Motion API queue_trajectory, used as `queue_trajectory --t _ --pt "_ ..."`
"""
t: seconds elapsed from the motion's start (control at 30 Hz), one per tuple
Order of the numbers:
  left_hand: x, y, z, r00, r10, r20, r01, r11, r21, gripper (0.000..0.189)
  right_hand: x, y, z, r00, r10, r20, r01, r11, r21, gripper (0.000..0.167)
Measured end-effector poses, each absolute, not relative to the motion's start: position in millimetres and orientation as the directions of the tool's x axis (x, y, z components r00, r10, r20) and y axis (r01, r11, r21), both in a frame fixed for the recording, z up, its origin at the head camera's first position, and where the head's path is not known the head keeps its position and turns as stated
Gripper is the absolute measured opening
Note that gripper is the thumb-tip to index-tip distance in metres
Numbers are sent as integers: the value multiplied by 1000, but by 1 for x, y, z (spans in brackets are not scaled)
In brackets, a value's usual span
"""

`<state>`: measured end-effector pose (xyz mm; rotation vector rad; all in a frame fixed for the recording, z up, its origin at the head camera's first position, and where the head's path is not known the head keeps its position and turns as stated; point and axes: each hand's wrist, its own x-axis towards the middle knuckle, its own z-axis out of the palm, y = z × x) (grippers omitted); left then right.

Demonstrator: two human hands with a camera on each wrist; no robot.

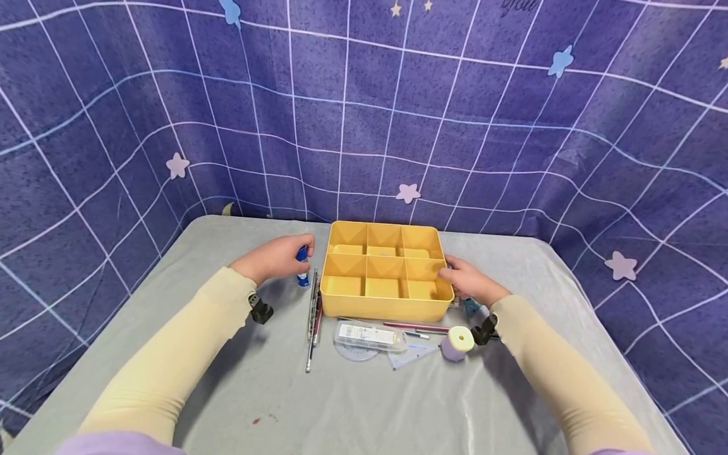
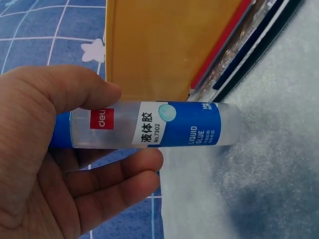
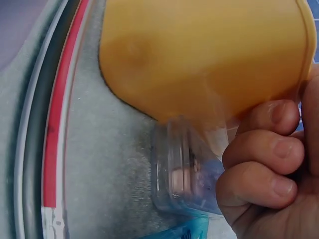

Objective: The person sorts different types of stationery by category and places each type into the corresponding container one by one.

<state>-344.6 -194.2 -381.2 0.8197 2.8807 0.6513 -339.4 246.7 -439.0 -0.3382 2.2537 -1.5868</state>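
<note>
My left hand point(image 1: 277, 258) holds a tube of liquid glue point(image 2: 172, 124) with a blue label, pinched near its blue end. In the head view this glue tube point(image 1: 303, 279) stands roughly upright, just left of a yellow divided organizer box point(image 1: 387, 308). No items show in the box's several compartments, though their floors are partly hidden. My right hand point(image 1: 473, 282) grips the box's right wall, thumb over the rim and fingers curled outside. Below those fingers, the right wrist view has a clear plastic case point(image 3: 172, 174) beside the box, its contents blurred.
Several pencils point(image 1: 313, 316) lie left of the box. In front are a clear labelled case point(image 1: 372, 335), a protractor point(image 1: 355, 355), a set square point(image 1: 411, 357), a red pencil point(image 1: 418, 327) and a purple-and-yellow cylinder point(image 1: 457, 343). A purple grid curtain point(image 1: 364, 114) hangs behind the table.
</note>
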Motion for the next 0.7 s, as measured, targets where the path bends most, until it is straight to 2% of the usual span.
queue_trajectory --t 0.23,0.7 --pt "-344 -196 -383 -862 506 42 469 761 448 20 -337 247 -436 -901 -377 -214 66 368 -927 60" --pt "-349 -198 -369 -852 522 27 485 769 416 22 -339 252 -436 -867 -409 -284 119 382 -916 53"
